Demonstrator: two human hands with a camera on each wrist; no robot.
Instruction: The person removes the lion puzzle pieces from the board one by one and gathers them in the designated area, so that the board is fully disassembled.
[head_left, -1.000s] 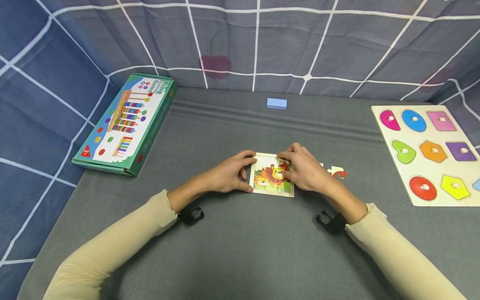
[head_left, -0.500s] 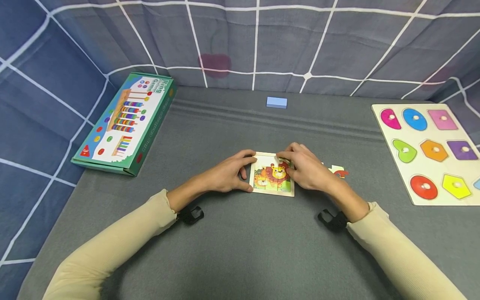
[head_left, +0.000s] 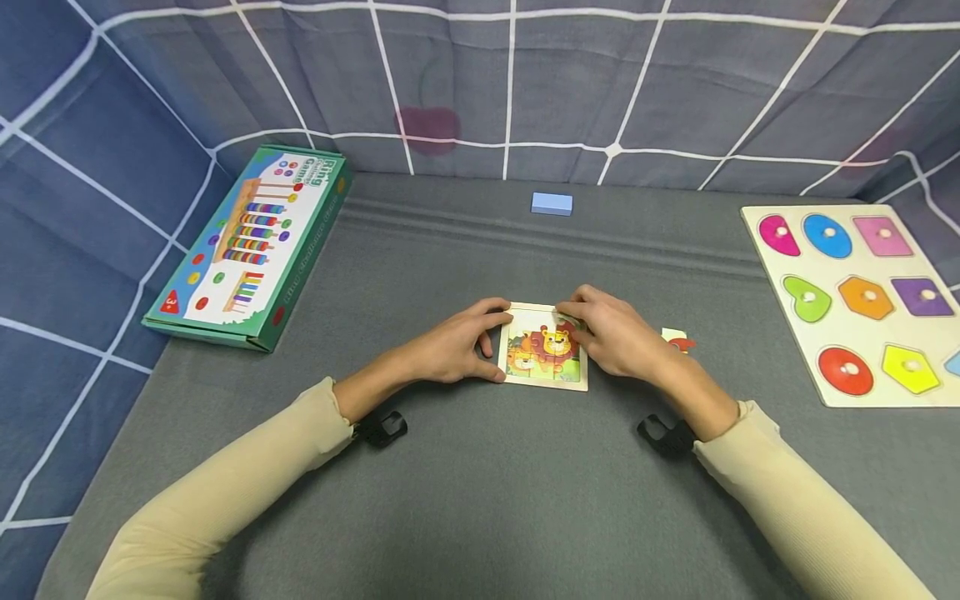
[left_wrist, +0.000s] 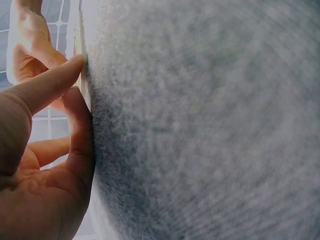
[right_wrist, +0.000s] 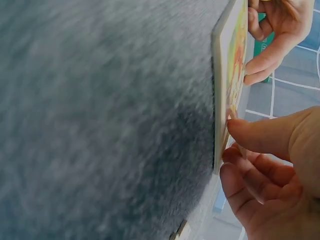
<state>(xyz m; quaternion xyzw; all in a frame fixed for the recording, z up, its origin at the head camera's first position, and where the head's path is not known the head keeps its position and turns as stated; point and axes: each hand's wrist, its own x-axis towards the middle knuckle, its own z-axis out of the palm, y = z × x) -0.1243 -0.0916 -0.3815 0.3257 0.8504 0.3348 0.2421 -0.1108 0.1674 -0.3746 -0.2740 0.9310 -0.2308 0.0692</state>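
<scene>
A small square wooden jigsaw tray (head_left: 543, 383) with a lion picture lies flat on the grey cloth; bare wood shows along its far left part. My left hand (head_left: 453, 343) holds the tray's left side, thumb at the near corner and index finger at the far one. At the right side, my right hand (head_left: 618, 337) pinches a thin puzzle piece (right_wrist: 243, 151) between thumb and fingers. In the right wrist view this piece is tilted against the tray's surface, and the fingers hide much of it.
Loose puzzle pieces (head_left: 677, 340) lie right of the right hand, partly covered by it. A light blue block (head_left: 552, 204) sits at the back. A green game box (head_left: 251, 246) stands at left, a knobbed shape board (head_left: 832, 342) at right. A checked cloth (head_left: 562, 92) rises behind.
My right hand has shifted very slightly at the tray's right side and covers more of the loose pieces. The left hand and the tray have stayed in place.
</scene>
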